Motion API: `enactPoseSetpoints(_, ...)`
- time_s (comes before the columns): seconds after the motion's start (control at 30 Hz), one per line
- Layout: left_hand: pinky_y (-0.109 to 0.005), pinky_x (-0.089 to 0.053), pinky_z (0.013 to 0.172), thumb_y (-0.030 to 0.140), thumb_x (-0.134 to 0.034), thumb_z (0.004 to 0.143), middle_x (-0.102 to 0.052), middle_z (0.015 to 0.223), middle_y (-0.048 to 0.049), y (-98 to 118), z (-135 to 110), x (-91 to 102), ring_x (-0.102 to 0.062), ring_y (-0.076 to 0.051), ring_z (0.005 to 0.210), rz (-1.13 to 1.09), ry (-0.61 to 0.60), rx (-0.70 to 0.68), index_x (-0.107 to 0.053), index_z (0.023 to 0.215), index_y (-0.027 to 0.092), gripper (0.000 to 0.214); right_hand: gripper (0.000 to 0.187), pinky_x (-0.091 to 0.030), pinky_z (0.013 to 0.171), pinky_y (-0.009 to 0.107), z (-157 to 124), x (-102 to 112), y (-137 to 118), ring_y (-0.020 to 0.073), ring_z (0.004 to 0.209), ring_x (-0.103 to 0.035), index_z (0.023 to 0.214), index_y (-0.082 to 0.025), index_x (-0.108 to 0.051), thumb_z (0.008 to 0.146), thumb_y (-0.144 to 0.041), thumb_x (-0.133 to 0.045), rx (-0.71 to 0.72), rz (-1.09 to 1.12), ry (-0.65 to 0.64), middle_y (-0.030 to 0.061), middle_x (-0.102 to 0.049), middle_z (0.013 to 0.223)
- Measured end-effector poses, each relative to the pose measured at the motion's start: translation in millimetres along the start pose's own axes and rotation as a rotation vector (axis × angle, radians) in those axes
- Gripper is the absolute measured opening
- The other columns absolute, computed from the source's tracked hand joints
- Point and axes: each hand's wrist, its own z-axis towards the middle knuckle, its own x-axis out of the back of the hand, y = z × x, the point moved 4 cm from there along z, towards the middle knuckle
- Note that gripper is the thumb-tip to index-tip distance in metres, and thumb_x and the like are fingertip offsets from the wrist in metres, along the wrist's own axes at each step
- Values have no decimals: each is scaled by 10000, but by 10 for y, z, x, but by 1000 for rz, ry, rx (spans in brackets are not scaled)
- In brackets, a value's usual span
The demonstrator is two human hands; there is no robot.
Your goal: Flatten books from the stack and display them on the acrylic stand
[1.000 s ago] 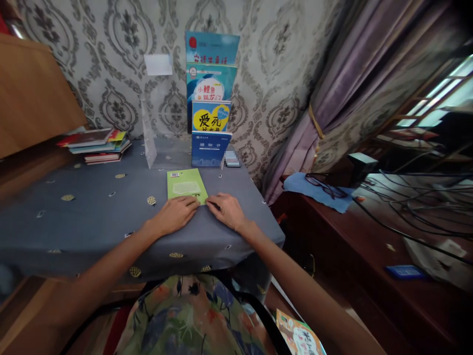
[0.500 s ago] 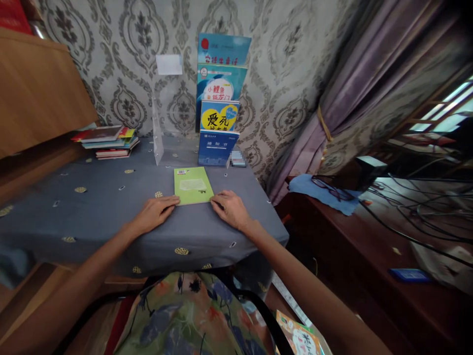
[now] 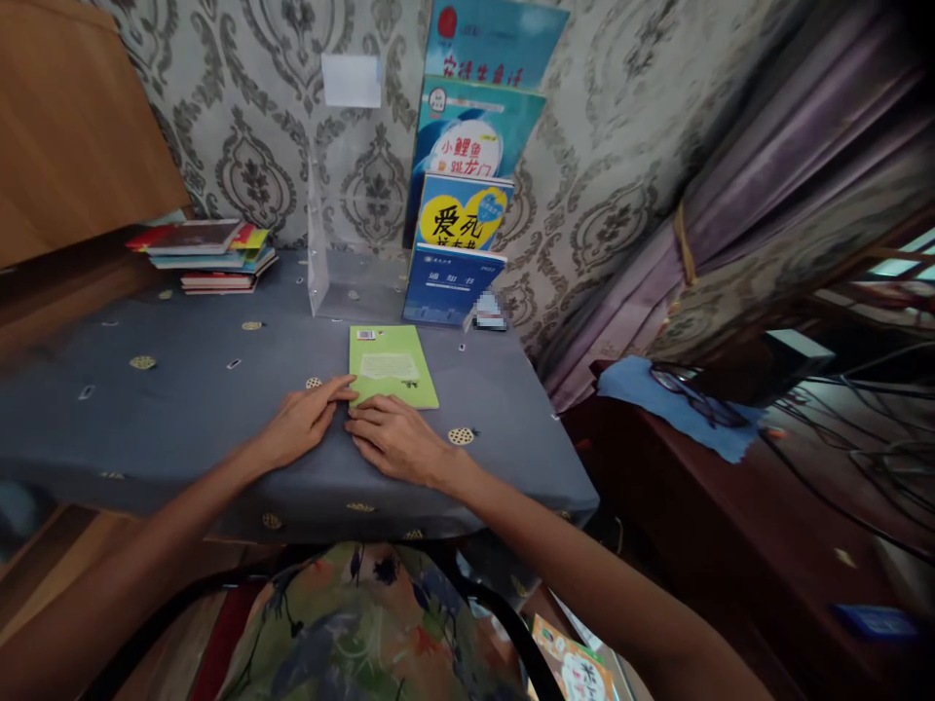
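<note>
Green book (image 3: 391, 349), one: lying flat, centre of frame. Left hand (image 3: 299, 424): fingers extended, unclosed, at its lower-left corner. Right hand (image 3: 398, 440): fingers loosely bent at its lower edge; whether gripping, cannot tell.

Blue booklet (image 3: 449, 297): "通知书"; teal book (image 3: 515, 136): "小鲤鱼跳龙门"; rear book (image 3: 504, 39): "安徒生童话"; green book (image 3: 391, 366): seemingly illegible.

Right hand (image 3: 398, 438) partly hides near edge of green book (image 3: 391, 362); its print is too small to read; top book (image 3: 497, 41) is cut by frame top; orange book (image 3: 566, 662) by bottom; blue item (image 3: 875, 621) is blurred.
</note>
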Motion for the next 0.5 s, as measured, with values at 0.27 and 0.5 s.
enactPoseSetpoints(0.27, -379, -542, 958, 233, -359, 988, -721, 1212, -66, 51, 64, 8, -677, -217, 1097, 118, 4, -88, -578, 1332, 218, 408, 255, -455, 1053, 390, -60, 73, 129, 201, 1230, -575, 1195, -197, -688, 988, -182, -540, -72, 225, -10, 84, -701, 1260)
enactPoseSetpoints(0.5, -394, -541, 951, 314, -354, 1017, -709, 1195, -95, -127, 452, 12, -666, -237, 1080, 156, -17, -83, -619, 1278, 199, 388, 289, -449, 1072, 393, -149, 166, 633, 209, 1220, -577, 1262, -182, -645, 997, -225, -539, -214, 271, 0, 96, -695, 1265)
